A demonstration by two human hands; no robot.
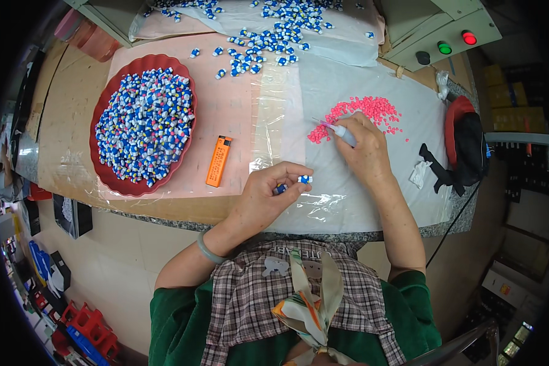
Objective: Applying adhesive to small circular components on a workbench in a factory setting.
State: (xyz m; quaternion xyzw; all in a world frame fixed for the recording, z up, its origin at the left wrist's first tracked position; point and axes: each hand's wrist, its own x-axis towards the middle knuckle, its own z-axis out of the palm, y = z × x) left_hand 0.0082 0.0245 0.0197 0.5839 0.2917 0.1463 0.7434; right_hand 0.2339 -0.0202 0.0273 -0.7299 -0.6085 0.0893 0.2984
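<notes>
My left hand (267, 196) is closed, pinching a small blue-and-white bead-like piece (305, 179) between thumb and fingertips. Another blue-and-white piece (280, 189) rests within its curled fingers. My right hand (363, 146) grips a small white bottle (346, 135) with a thin needle-like tip. That tip points left, at the near-left edge of a spread of tiny pink pieces (372, 108) on white sheeting. Left of my left hand lies an orange lighter (218, 161). Farther left, a red scalloped tray (190, 131) is heaped with blue-and-white pieces, some showing pink or yellow bits.
Loose blue-and-white pieces (274, 38) spill from a machine opening at the back. Its panel carries a green button (444, 47) and a red one (469, 38). A pink-lidded jar (86, 33) stands back left. Black cloth (470, 149) and crumpled tissue (419, 174) lie right.
</notes>
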